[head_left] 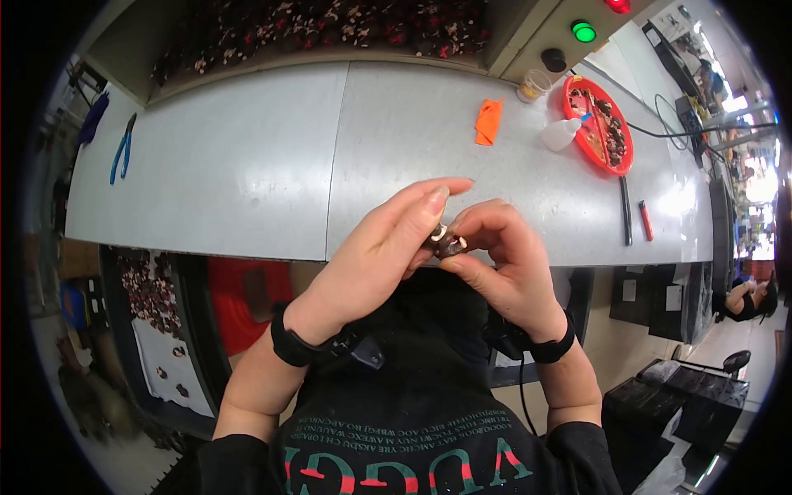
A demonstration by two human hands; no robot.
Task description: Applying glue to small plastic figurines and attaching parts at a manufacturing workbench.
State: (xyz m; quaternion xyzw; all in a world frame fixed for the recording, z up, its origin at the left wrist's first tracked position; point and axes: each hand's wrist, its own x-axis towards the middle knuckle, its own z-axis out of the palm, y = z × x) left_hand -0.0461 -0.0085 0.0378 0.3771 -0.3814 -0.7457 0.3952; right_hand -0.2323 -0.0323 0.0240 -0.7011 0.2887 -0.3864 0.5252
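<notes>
Brown part (448, 242): small, with a pale ring, pinched between both my hands above the table (247, 165) edge.
Left hand (388, 247): fingers stretched, tips holding the part.
Right hand (503, 264): curled, gripping it too.
Red tray (620, 153): far right.

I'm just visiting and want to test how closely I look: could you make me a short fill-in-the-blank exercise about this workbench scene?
1. Both hands, left hand and right hand, pinch one small ____-coloured part between them.
2. The pliers at the far left of the grey table have ____ handles.
3. The white squeeze bottle lies beside a ____ tray.

Missing words: brown; blue; red
</notes>
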